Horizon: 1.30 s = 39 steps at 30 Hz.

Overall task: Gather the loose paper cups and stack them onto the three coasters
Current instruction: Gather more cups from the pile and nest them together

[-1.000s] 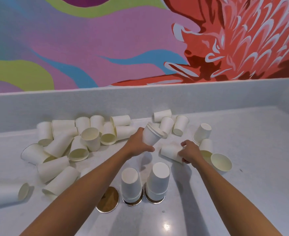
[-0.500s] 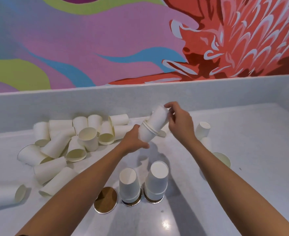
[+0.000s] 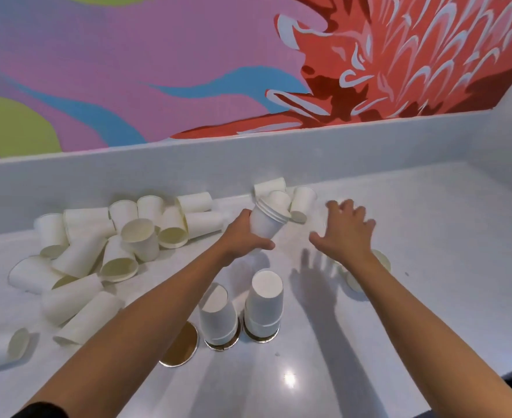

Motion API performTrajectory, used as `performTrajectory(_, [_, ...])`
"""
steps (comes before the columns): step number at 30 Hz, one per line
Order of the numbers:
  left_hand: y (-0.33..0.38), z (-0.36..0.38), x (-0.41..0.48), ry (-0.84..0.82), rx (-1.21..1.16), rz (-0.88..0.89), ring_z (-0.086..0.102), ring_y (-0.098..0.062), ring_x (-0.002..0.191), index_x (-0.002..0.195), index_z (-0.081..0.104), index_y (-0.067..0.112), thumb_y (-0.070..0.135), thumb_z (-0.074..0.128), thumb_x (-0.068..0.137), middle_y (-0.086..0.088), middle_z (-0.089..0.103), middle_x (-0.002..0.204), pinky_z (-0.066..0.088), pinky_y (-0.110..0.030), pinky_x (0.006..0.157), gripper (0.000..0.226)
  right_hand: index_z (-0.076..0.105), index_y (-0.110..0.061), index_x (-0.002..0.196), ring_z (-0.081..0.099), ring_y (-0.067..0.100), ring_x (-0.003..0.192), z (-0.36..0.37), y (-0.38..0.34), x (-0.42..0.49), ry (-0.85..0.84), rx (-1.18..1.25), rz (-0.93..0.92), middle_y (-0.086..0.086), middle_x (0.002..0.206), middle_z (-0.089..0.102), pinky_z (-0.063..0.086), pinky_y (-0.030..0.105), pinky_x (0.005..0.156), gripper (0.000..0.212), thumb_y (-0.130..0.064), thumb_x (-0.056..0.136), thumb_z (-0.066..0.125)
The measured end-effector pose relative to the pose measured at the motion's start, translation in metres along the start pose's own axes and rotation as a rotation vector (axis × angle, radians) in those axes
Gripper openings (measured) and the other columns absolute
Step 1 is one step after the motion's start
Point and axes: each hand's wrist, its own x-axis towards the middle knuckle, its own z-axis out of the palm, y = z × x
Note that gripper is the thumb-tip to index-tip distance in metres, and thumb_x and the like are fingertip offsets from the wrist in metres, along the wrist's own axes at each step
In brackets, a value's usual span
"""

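Cups (image 3: 268, 220) nested in a short tilted bundle sit in the left hand (image 3: 242, 236), its fingers curled round the lowest one, above the counter (image 3: 429, 267) near its back edge. The right hand (image 3: 345, 233) hovers spread and empty. The loose cups (image 3: 381, 262) under its wrist are partly hidden, perhaps two. Slide each one on straight, then stand the bundle on the bare coaster (image 3: 182, 346) by the front edge.

Left hand (image 3: 242, 236) grips nested cups (image 3: 268, 218); right hand (image 3: 346, 230) spread (empty)
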Motion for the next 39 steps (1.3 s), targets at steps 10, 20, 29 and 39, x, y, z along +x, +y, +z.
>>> performTrajectory(10, [-0.006,0.008,0.000,-0.018,0.046,0.046,0.056,-0.020,0.104,0.123,0.044,0.020,0.023,0.084,0.071,-0.002,0.053,0.115,0.052,-0.032,0.082,0.066,0.030,-0.016,0.133,0.044,0.036,0.117,0.034,0.049,-0.015,-0.399,-0.033,0.331,0.011,0.125,0.039,0.051,0.051,0.086,0.082,-0.037,0.070,0.078])
performTrajectory(20, [-0.015,-0.001,-0.002,-0.018,0.078,-0.002,0.055,-0.023,0.105,0.126,0.041,0.018,0.022,0.084,0.068,-0.004,0.052,0.118,0.053,-0.041,0.088,0.072,0.025,-0.010,0.137,0.049,0.036,0.116,-0.011,-0.013,0.004,-0.231,0.165,0.203,0.014,0.131,0.044,0.044,0.039,0.082,0.084,-0.032,0.076,0.077])
performTrajectory(29, [-0.008,-0.012,-0.008,-0.060,0.043,0.025,0.056,-0.026,0.109,0.127,0.043,0.019,0.013,0.081,0.070,-0.006,0.055,0.120,0.054,-0.042,0.090,0.069,0.048,-0.015,0.123,0.053,0.018,0.100,-0.055,-0.067,0.007,0.047,0.740,-0.137,0.001,0.116,0.051,0.048,0.031,0.083,0.055,-0.053,0.085,0.061])
performTrajectory(39, [0.008,-0.002,-0.016,-0.109,-0.004,0.059,0.057,-0.023,0.104,0.124,0.044,0.020,0.014,0.082,0.070,-0.003,0.056,0.116,0.053,-0.039,0.089,0.066,0.039,-0.017,0.140,0.027,0.030,0.137,-0.028,-0.069,-0.005,-0.443,0.757,-0.192,0.009,0.144,0.038,0.020,0.045,0.114,0.062,-0.057,0.099,0.018])
